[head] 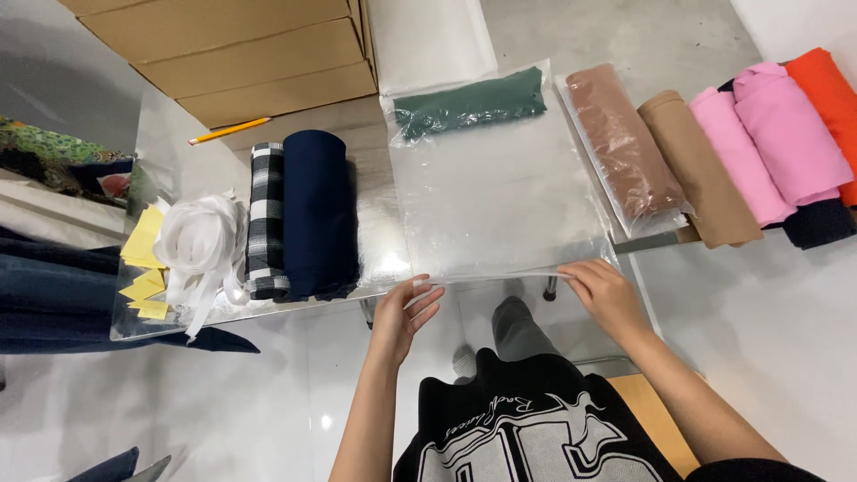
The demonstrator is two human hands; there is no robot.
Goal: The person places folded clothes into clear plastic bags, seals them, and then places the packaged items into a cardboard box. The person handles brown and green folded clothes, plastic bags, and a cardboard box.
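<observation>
A large clear plastic bag (500, 196) lies flat on the shiny table (375, 143), with a rolled dark green cloth (470, 103) inside at its far end. My left hand (403, 312) pinches the bag's near left edge at the table's front. My right hand (603, 290) grips the near right edge of the same bag. Both hands hold the open mouth of the bag, fingers closed on the plastic.
Left of the bag lie a rolled navy cloth (314, 214), a black-and-white checked cloth (265, 223), white ribbon (201, 241) and yellow paper pieces (143, 245). Cardboard boxes (241, 54) and a pencil (228, 130) sit behind. On the right: a bagged brown cloth (620, 143), tan, pink and orange rolls.
</observation>
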